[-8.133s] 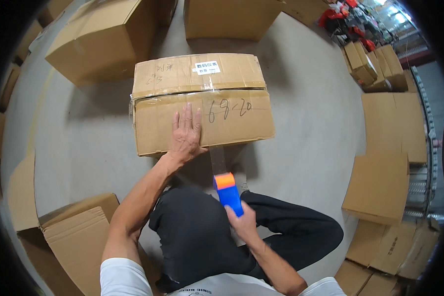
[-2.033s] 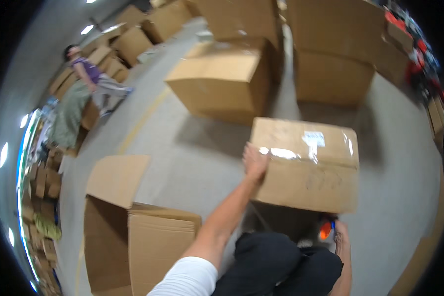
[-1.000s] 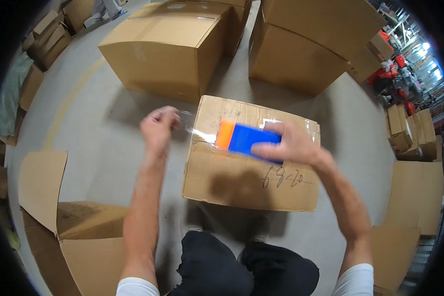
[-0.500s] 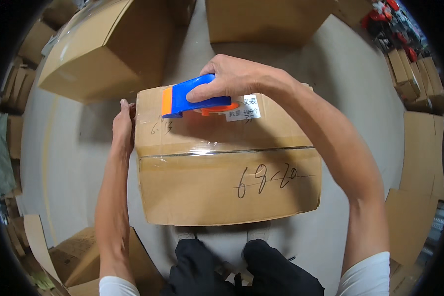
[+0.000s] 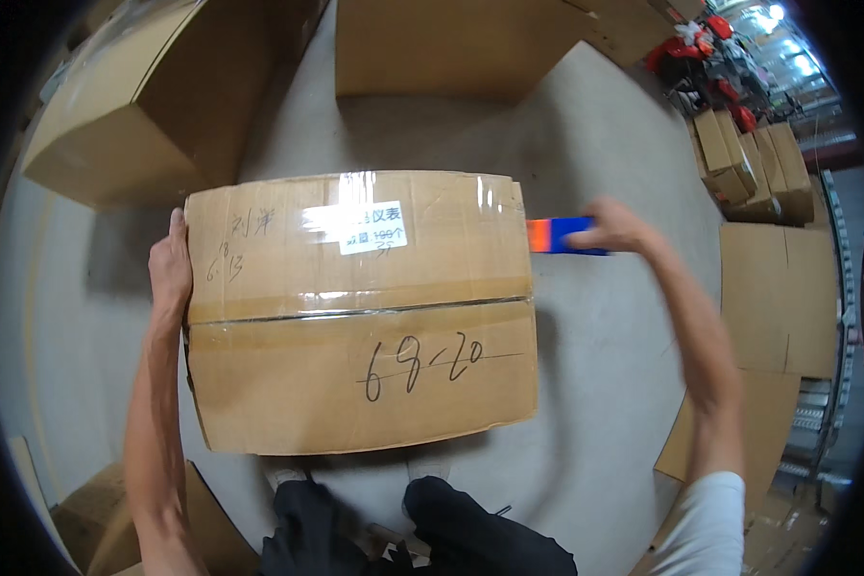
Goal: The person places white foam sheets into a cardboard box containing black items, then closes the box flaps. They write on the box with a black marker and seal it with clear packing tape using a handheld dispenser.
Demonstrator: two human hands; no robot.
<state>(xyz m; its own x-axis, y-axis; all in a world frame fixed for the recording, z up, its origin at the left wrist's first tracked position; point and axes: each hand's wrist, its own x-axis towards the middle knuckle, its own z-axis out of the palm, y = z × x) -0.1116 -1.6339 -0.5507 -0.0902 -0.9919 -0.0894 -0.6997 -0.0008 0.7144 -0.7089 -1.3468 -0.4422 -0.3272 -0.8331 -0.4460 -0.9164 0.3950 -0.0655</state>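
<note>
A closed cardboard box (image 5: 269, 384) with handwriting and a white label (image 5: 372, 230) sits in front of me. Along its middle seam runs shiny clear tape, and glossy patches show across the far flap. My left hand (image 5: 170, 264) grips the box's left side, thumb up at the edge, with its other fingers mostly hidden. Off the right side, my right hand (image 5: 619, 226) is closed round a blue tape dispenser (image 5: 581, 237), its orange end pointing at the box. The hand is slightly smeared by motion.
Larger cardboard boxes stand at the far left (image 5: 96, 125) and far middle (image 5: 442, 48). Flattened cardboard (image 5: 778, 298) lies at the right, with smaller boxes (image 5: 749, 163) beyond it. An open carton (image 5: 96, 518) is at the lower left. My legs (image 5: 480, 528) are close below the box.
My right hand has carried the tape dispenser rightward across the box top and past its right side. My left hand stays on the left side. The whole view has shifted.
</note>
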